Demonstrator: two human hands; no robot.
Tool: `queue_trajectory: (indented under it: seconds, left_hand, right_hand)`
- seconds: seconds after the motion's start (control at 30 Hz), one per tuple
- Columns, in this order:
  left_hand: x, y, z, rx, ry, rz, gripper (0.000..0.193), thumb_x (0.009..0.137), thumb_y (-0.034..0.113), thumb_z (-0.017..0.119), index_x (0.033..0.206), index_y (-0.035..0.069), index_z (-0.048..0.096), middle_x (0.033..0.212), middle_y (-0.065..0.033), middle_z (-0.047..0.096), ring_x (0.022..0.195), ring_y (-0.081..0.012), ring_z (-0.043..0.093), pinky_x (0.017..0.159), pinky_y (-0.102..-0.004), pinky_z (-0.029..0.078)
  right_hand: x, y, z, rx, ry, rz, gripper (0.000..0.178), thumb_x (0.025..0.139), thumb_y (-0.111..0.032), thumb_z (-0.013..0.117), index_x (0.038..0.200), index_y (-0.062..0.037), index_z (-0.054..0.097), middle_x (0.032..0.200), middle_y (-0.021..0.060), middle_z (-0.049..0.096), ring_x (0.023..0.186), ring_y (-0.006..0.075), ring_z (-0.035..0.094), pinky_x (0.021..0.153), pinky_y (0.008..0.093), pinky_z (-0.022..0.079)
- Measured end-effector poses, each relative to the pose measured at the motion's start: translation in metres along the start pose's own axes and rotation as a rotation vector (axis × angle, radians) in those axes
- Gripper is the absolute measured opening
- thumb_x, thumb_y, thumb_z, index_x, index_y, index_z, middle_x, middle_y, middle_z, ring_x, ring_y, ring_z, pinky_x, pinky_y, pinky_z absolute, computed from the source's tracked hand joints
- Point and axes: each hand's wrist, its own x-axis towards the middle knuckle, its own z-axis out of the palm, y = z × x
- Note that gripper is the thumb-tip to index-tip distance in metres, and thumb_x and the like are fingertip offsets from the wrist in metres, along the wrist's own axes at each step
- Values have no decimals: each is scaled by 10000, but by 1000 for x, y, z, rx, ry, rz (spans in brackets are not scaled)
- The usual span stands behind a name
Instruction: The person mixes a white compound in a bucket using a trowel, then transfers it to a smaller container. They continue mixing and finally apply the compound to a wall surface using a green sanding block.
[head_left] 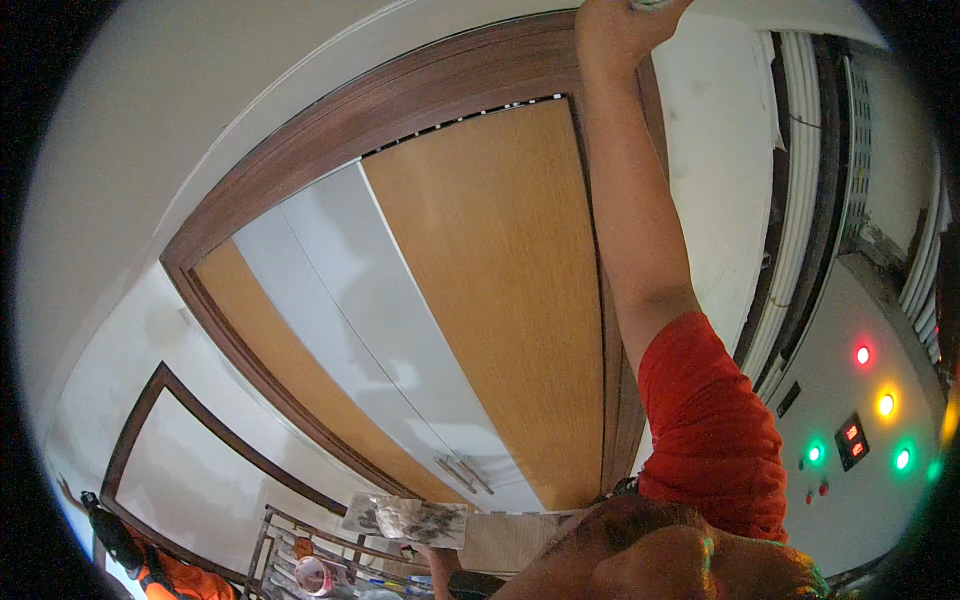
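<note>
My right hand [618, 28] is stretched high overhead at the top edge of the view, against the white wall [715, 150] beside the brown door frame [400, 95]. Its fingers are closed around a small grey thing [655, 5] that the picture's edge mostly cuts off. The bare forearm runs down to a red sleeve [710, 430]. Low in the view, a flat board [405, 520] smeared with grey-white paste is held up. My left hand [432, 553] reaches it from below and is mostly hidden under it.
A wooden double door [500, 290] is partly covered by white film [350, 320], with two metal handles [462, 473]. A grey panel with red, yellow and green lamps [860, 420] is on the right. A metal railing [290, 540] and another person in orange [160, 575] are at the lower left.
</note>
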Motion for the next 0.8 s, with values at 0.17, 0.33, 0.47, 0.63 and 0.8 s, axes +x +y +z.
queue_trajectory:
  seconds: [0.17,0.33,0.47,0.63,0.8]
  left_hand:
    - [-5,10,-12,-11,25,10,407,1042,251,395,1403,62,384,1248,-107,562,1086,-233,592,939,-384,522]
    - [-15,11,-28,-6,45,20,403,1043,257,393,1397,64,391,1244,-106,564,1083,-232,592,937,-383,522]
    - [-19,7,-28,8,39,16,400,1044,263,392,1392,66,396,1241,-106,565,1081,-231,593,936,-383,523]
    - [-26,7,-27,25,38,16,397,1045,270,390,1387,68,403,1237,-105,566,1078,-230,593,935,-382,523]
    - [-25,11,-26,15,29,16,395,1045,276,388,1381,70,410,1233,-104,568,1075,-228,594,933,-381,524]
  right_hand:
    - [-23,-25,38,-176,-26,139,723,906,-66,506,1511,99,146,1331,403,477,1247,481,499,1051,420,407]
    - [-40,-84,44,-272,-278,514,723,907,-100,548,1498,105,187,1237,396,546,1156,474,569,977,447,464]
    - [-96,-24,86,-102,-110,204,584,896,-39,553,1424,86,338,1220,307,563,1122,394,584,978,438,451]
    - [-161,1,30,85,-137,301,569,871,-14,574,1391,87,366,1318,279,504,1243,370,500,1058,428,387]
    - [-30,0,-38,139,140,118,552,879,27,493,1415,81,371,1204,224,565,1066,294,576,999,425,437]
